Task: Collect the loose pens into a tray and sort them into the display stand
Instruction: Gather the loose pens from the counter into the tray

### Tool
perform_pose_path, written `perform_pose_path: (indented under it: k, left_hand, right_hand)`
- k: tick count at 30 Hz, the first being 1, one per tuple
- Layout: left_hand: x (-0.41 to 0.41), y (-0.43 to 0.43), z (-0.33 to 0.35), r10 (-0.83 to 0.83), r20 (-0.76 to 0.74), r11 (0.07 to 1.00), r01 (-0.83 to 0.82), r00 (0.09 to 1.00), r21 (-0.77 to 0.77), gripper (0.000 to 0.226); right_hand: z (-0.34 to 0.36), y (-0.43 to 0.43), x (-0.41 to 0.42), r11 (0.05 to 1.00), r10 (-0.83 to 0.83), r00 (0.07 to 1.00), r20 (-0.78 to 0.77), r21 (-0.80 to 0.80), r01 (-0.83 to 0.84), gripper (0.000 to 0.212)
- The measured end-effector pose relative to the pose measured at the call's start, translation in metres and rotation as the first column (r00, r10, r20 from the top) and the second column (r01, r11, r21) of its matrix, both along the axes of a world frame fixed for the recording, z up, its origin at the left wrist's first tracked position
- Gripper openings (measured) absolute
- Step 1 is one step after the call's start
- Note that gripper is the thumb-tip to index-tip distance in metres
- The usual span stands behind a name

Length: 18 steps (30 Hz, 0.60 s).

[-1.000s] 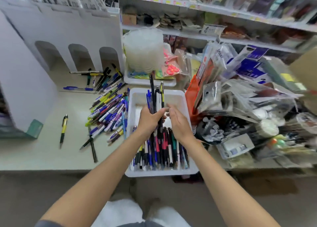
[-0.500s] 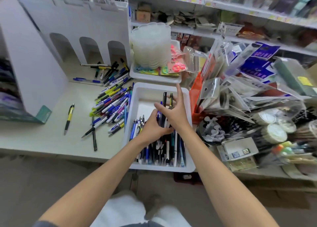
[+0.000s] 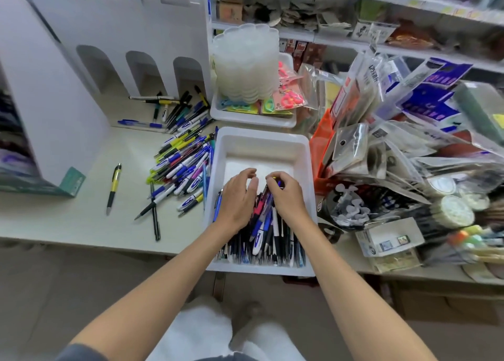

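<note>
Inside the smooth white rectangular tray [image 3: 305, 153], hands [image 3: 236, 200] [image 3: 289, 200] touch slim pens [image 3: 261, 233].

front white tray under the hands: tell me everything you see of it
White rectangular tray, seemingly glossy plastic, with rolled rim, rounded corners, sloped walls. It sits flat at the front edge of the counter, between the loose pen pile to its left and bagged goods to its right, a second tray just behind. Its near half is packed with pens lying lengthwise; the far floor is bare. The left hand lies over the pens; the right hand pinches some at their far ends.
</note>
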State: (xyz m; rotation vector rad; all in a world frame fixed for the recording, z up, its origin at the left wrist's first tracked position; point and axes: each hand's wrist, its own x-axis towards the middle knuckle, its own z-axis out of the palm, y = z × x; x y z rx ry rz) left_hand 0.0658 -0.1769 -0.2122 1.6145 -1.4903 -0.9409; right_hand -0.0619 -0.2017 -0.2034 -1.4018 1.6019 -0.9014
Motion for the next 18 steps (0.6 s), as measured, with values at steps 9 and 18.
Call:
perform_pose_path:
  k: [9, 18]
  left_hand:
    - [-0.007, -0.009, -0.015, -0.089, 0.048, 0.995, 0.092, 0.995, -0.043, 0.04]
    - [-0.004, -0.005, -0.016, -0.003, 0.087, 0.994, 0.012, 0.996, -0.106, 0.053]
  right_hand:
    - [-0.007, 0.012, -0.014, 0.995, -0.068, 0.99, 0.119, 0.078, 0.059, 0.034]
    - [-0.005, 0.022, -0.013, 1.0, 0.019, 0.991, 0.13, 0.021, -0.022, 0.048]
